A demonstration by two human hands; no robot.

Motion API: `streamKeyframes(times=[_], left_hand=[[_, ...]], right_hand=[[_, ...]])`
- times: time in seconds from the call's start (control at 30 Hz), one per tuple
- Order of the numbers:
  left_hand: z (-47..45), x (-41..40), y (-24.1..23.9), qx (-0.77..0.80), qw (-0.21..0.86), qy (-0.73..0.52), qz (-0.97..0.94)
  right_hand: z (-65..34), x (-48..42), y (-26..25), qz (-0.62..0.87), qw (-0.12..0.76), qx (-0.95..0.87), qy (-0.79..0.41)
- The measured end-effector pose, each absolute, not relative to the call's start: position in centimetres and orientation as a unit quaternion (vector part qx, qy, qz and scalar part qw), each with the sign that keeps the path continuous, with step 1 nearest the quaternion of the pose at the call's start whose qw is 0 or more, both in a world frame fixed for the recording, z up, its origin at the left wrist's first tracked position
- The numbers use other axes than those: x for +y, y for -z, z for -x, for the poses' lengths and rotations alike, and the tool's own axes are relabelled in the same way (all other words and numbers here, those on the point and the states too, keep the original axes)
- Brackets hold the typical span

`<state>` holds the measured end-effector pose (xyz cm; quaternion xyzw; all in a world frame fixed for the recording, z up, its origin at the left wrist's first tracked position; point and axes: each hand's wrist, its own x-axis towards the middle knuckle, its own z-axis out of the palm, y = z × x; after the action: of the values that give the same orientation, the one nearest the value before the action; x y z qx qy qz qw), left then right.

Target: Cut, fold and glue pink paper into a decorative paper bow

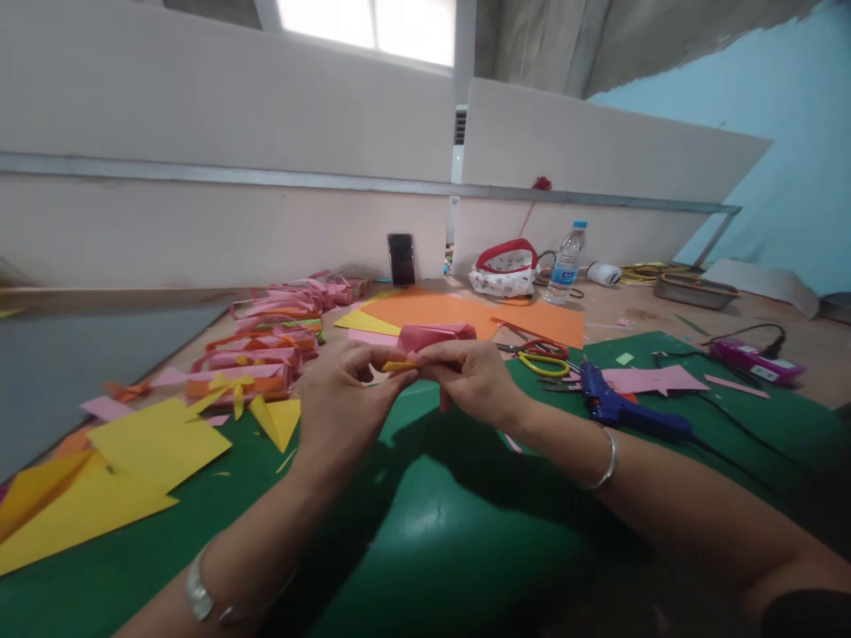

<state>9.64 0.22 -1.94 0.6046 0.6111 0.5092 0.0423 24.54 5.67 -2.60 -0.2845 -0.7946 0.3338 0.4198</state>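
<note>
My left hand [349, 385] is closed in a pinch on a small folded yellow paper piece [399, 366]. Its fingertips meet those of my right hand [475, 377], which is closed too. Right behind the right fingers shows a pink folded paper piece [435, 334], partly covered by them. It seems to be in the right hand's grip, though the exact contact is hidden. Both hands are raised above the green mat [412, 523]. Yellow paper sheets [160, 443] and a yellow paper bow [232, 390] lie to the left.
Several pink and orange folded paper pieces [272, 332] are lined up at the left. Rightward lie yellow-handled scissors [542, 365], a blue glue gun [618, 408] with its cord and pink paper [658, 379]. Behind stand a phone [401, 260], a pouch [505, 270] and a water bottle [566, 266].
</note>
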Motion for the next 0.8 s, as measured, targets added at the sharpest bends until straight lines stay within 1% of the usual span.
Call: streamKeyframes(times=[0.1, 0.3, 0.43, 0.6, 0.7, 0.73, 0.8], left_hand=[[-9.86, 0.03, 1.81, 0.619, 0.037, -0.508, -0.597], [-10.08, -0.37, 1.57, 0.597, -0.071, -0.524, -0.603], [-10.03, -0.31, 1.72, 0.569, -0.132, -0.509, -0.632], [-9.77, -0.18, 1.89, 0.542, -0.182, -0.509, -0.644], [-9.82, -0.27, 1.79, 0.541, -0.184, -0.505, -0.647], [-9.94, -0.33, 1.71, 0.551, -0.163, -0.506, -0.643], [-10.23, -0.4, 1.55, 0.582, -0.084, -0.513, -0.626]], right_hand=[[-24.44, 5.44, 2.59, 0.286, 0.43, -0.794, -0.321], [-24.26, 5.09, 2.29, 0.288, 0.469, -0.764, -0.336], [-24.28, 5.19, 2.37, 0.286, 0.472, -0.76, -0.344], [-24.19, 5.15, 2.49, 0.288, 0.465, -0.76, -0.35], [-24.18, 4.99, 2.36, 0.294, 0.459, -0.768, -0.336], [-24.2, 4.95, 2.3, 0.296, 0.457, -0.772, -0.328], [-24.24, 4.88, 2.21, 0.305, 0.453, -0.784, -0.296]])
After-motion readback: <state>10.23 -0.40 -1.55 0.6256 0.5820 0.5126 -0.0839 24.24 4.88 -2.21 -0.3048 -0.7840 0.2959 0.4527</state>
